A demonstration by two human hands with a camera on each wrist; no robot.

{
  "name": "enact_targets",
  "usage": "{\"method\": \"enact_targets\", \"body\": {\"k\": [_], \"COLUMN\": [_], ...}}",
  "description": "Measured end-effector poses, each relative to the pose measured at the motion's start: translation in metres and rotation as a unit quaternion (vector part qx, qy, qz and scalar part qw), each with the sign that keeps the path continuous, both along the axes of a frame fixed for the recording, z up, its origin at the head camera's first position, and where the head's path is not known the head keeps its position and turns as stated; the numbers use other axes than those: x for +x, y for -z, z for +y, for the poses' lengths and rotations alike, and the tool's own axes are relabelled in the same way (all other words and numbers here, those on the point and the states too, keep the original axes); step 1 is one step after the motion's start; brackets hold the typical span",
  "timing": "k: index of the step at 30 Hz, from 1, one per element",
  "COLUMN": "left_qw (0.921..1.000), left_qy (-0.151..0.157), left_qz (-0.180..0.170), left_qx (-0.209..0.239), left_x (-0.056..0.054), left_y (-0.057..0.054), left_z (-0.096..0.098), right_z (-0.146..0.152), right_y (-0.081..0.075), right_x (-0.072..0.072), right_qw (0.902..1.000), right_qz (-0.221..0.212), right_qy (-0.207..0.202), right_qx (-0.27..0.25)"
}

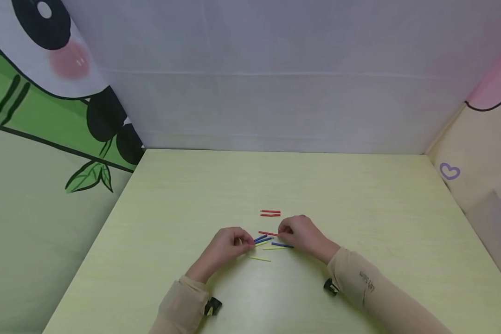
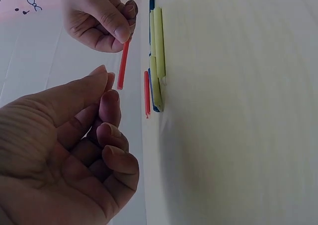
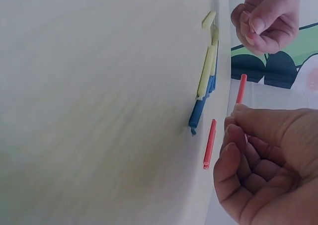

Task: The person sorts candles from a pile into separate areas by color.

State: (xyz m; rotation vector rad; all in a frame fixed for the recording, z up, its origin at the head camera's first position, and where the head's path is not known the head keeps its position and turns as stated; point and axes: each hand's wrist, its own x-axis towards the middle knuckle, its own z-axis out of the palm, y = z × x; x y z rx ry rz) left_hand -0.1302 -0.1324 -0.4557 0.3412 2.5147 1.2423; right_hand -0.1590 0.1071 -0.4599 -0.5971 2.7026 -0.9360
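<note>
My right hand (image 1: 304,235) pinches one end of a thin red candle (image 2: 123,66) between thumb and fingertips, raised above the table. The candle's free end points toward my left hand (image 1: 230,243). My left fingers are curled, with thumb and index tips close together; no candle shows between them in the left wrist view. Beneath and between the hands lie loose blue candles (image 1: 282,245) and yellow candles (image 1: 260,259), some overlapping. Just beyond them, two red candles (image 1: 270,215) lie side by side on the table.
The pale wood-look table (image 1: 350,195) runs back to a white wall panel (image 1: 275,111). A cartoon-printed panel (image 1: 33,106) borders the left, and a beige panel (image 1: 480,171) stands at the right. Both sleeves carry a small black clip (image 1: 330,287).
</note>
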Motion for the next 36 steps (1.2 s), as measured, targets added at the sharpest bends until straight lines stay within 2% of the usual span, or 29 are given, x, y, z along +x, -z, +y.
{"method": "enact_targets", "body": {"k": [7,22,36], "left_qw": [0.9998,0.997,0.9974], "left_qy": [0.014,0.055,0.05], "left_qz": [0.013,0.055,0.04], "left_qx": [0.0,-0.008,-0.033], "left_x": [0.003,0.004,0.005], "left_y": [0.004,0.015,0.014], "left_z": [-0.001,-0.003,-0.001], "right_z": [0.002,0.004,0.006], "right_y": [0.0,-0.003,-0.001], "right_x": [-0.009,-0.026,-0.037], "right_qw": [0.9999,0.9998,0.9992], "right_qz": [-0.006,0.013,0.03], "right_qy": [0.009,-0.001,0.0], "right_qx": [-0.004,0.013,0.027]}}
